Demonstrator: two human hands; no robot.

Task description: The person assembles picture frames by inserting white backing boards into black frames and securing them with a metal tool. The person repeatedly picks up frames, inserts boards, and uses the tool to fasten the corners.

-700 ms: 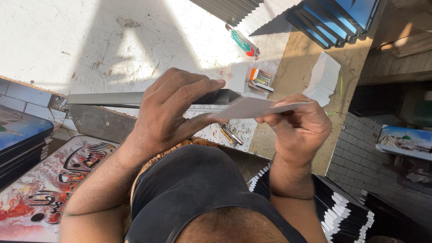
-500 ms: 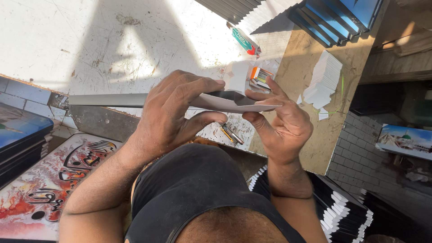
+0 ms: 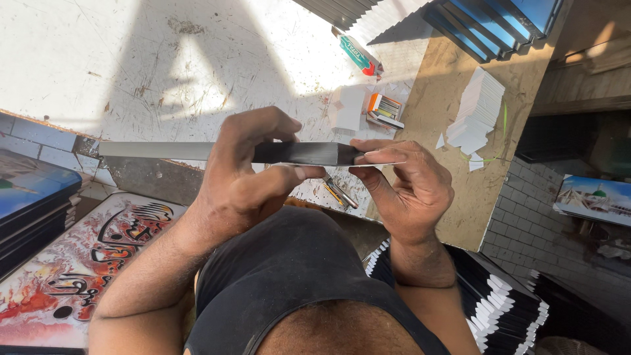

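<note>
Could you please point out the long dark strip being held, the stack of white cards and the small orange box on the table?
long dark strip [image 3: 299,153], head view, on its dark face between the hands.
stack of white cards [image 3: 478,112], head view, top card.
small orange box [image 3: 383,106], head view, its open top.

Single head-worn view, looking steeply down and forward, close over the person's own chest. Scratched white tabletop [image 3: 131,72] fills 10 to 12 o'clock; grey brick floor [image 3: 526,217] at 3 to 4 o'clock. Both hands sit near centre frame, very near the lens.
</note>
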